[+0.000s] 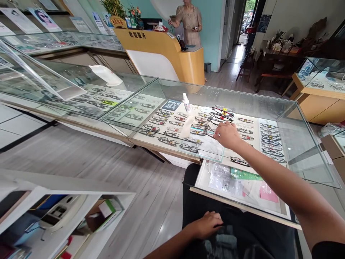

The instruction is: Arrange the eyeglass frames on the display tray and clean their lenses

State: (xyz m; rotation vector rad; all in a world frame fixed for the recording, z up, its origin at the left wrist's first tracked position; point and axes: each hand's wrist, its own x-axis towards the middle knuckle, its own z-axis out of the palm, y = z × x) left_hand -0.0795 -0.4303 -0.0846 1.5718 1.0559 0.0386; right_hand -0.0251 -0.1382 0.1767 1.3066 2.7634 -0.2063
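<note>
Head view: the right hand [228, 136] is stretched out over the glass-fronted surface [167, 151], and its grip looks closed, thumb and fingertips pinching one end of a dark pair of spectacles [209, 131]. That pair lies to the left of the fingertips, its long axis running aslant, away from the hand toward the left and slightly farther from the body; the exact contact is small and partly covered by the fingers. Just beyond the knuckles, farther from the body, sits a pile of spectacles [221, 115], the frames stacked with their long axes running roughly side to side. The right hand is much the nearer to both; whether the pile touches it, I cannot tell.

Below the held pair is a white sheet [211, 148], with a pale cloth [187, 126] to its left and a white spray bottle [186, 103] standing upright past the cloth. To the right of the hand, a column of frames [271, 140] lies in a close row.

As for pose, the right forearm comes in from the lower right, crossing above an open drawer [199, 176], palm turned downward. The left hand [208, 225] rests at the lap, well apart from the spectacles, fingers loosely curled; its palm is hidden, so I cannot tell whether it is closed.
</note>
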